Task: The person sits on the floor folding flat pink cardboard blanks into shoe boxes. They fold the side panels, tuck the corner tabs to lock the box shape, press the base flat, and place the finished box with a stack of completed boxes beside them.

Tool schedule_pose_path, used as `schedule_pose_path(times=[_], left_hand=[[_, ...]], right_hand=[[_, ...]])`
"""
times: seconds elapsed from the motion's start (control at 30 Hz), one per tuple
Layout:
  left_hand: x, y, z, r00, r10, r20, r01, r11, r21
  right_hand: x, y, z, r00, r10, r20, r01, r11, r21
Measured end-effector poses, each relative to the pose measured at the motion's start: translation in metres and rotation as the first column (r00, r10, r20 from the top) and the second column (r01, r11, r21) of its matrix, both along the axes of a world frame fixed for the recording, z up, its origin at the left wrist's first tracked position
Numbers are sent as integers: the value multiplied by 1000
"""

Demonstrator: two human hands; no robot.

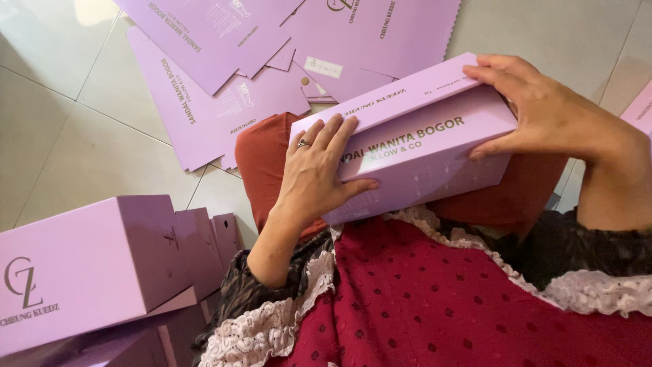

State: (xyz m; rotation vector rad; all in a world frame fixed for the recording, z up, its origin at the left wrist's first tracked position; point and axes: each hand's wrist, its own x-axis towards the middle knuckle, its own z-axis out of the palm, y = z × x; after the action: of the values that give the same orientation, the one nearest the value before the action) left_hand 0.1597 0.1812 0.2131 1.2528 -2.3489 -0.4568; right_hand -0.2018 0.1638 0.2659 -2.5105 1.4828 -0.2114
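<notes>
A lilac cardboard shoe box (pixel 421 153) rests across my lap, its long side facing me. My left hand (pixel 316 173), with a ring on one finger, lies flat over the box's left end, thumb pressed on the front face. My right hand (pixel 543 109) grips the right end, fingers over the top edge and thumb on the front. Both hands hold the box between them.
Several flat unfolded lilac box blanks (pixel 224 75) lie on the pale tiled floor (pixel 75 136) ahead. Folded lilac boxes (pixel 95 265) are stacked at my lower left. Another lilac edge (pixel 642 109) shows at far right. My red dress and knee fill the bottom.
</notes>
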Motion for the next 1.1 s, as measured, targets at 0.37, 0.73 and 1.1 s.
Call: schedule_pose_path(times=[0.37, 0.73, 1.1], left_hand=[[2, 0, -5, 1000, 24, -20, -25, 998, -53], [15, 0, -3, 994, -26, -108, 34, 996, 77], [58, 20, -51, 763, -67, -643, 347, 882, 320]], right_hand=[[9, 16, -5, 974, -80, 214, 93, 994, -54], [7, 27, -13, 917, -245, 314, 247, 968, 32], [-25, 49, -19, 846, -257, 468, 249, 965, 78]])
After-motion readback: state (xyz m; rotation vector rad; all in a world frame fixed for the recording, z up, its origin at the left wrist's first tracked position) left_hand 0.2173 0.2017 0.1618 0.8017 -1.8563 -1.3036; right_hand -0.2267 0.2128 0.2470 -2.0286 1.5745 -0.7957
